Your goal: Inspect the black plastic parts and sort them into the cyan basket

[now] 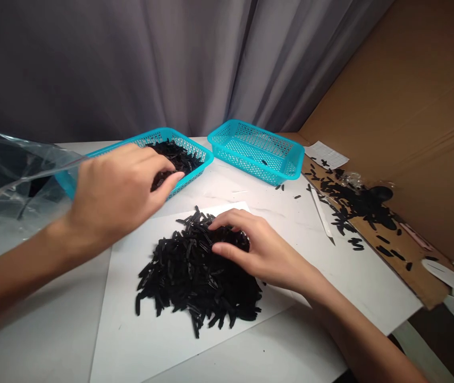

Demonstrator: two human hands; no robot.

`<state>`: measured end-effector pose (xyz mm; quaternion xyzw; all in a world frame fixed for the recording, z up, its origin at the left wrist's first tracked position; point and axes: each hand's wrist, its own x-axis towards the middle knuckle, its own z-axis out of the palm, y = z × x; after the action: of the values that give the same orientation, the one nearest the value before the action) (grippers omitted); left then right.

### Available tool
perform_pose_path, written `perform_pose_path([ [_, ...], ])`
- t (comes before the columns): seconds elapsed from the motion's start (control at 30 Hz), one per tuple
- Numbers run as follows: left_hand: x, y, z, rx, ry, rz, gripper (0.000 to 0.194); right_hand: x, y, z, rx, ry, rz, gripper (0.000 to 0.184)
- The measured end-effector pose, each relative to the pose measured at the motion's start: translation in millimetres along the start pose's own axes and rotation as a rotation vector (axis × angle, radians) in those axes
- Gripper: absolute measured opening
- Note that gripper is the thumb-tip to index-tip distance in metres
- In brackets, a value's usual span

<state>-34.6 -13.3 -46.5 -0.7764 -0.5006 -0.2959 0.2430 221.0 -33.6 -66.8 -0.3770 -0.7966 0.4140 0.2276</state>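
Left hand (115, 197) is reaching over the rim of the teal plastic basket (197, 159) at 11 o'clock, its fingers narrowing above the black strips (177, 157) inside; whether a strip is pinched, I cannot tell. Right hand (259, 250) is lying wide-spread on the heap of black strips (195, 282) at 6 o'clock, visibly holding nothing, and the heap is sitting on a white paper sheet (131, 319). A second teal basket (251, 151) at 1 o'clock is holding one small black piece. A clear plastic bag (3, 175) is lying at 9 o'clock. A cardboard strip (410, 266) at 3 o'clock is carrying loose black strips, near a pointed white tool (320, 213).
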Motion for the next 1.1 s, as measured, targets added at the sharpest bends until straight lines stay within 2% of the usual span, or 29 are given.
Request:
perform_pose_path([
  [0.07,3.2,-8.1,0.6,0.004,-0.015,-0.023,0.025,-0.6,2.4,0.9,-0.202,-0.065,-0.031,0.024],
  [0.17,2.7,-3.1,0.0,-0.200,-0.051,0.134,0.020,0.6,6.1,2.6,-0.248,-0.072,-0.039,0.018],
  [0.27,-2.8,12.5,-1.7,-0.441,-0.258,0.282,0.015,2.3,6.7,3.3,-0.207,-0.012,-0.043,0.017],
  [0.33,-6.8,21.8,-2.0,-0.561,-0.413,0.287,0.013,2.6,5.3,3.2,-0.152,0.031,-0.036,0.017],
  [0.4,-9.7,28.2,-1.2,-0.672,-0.463,0.250,0.015,2.2,3.5,2.7,-0.058,0.062,-0.020,0.014],
  [0.5,-11.3,33.5,0.8,-0.780,-0.374,0.236,0.017,1.7,1.2,1.8,0.128,0.102,0.008,0.010],
  [0.67,-11.2,39.2,1.1,-0.849,-0.183,0.231,0.008,1.9,-2.1,1.1,0.460,0.151,0.067,0.008],
  [0.9,-9.1,44.8,-0.8,-0.933,-0.158,0.056,0.004,1.1,-3.0,-1.8,0.593,0.160,0.072,0.014],
  [1.1,-8.3,45.5,-1.9,-0.979,-0.150,0.002,0.003,1.2,-1.5,-3.1,0.600,0.147,0.088,0.019],
])
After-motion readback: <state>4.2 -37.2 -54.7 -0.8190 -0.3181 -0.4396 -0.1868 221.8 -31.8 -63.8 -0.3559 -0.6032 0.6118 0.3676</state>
